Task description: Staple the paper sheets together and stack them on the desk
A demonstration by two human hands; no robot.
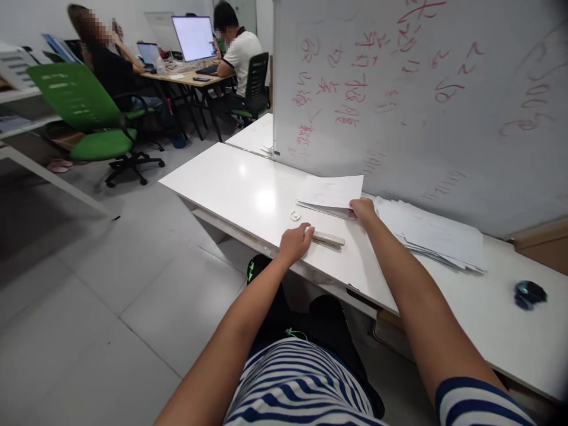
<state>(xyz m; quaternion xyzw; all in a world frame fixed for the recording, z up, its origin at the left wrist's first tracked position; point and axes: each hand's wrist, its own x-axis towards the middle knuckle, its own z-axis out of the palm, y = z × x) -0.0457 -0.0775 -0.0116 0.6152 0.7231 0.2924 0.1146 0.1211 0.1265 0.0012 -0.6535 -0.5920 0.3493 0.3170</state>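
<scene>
My left hand is closed around one end of a pale stapler, which lies along the white table near its front edge. My right hand pinches the right edge of a sheet of paper, whose near side is raised above other sheets lying under it. Just beyond my left hand sits a small white ring-shaped item, too small to name surely. A spread stack of papers rests to the right of my right hand.
A whiteboard with red writing stands along the back of the white table. Far right on the table is a dark blue-green object. A cardboard box is behind it. Two people sit at a desk beyond a green chair.
</scene>
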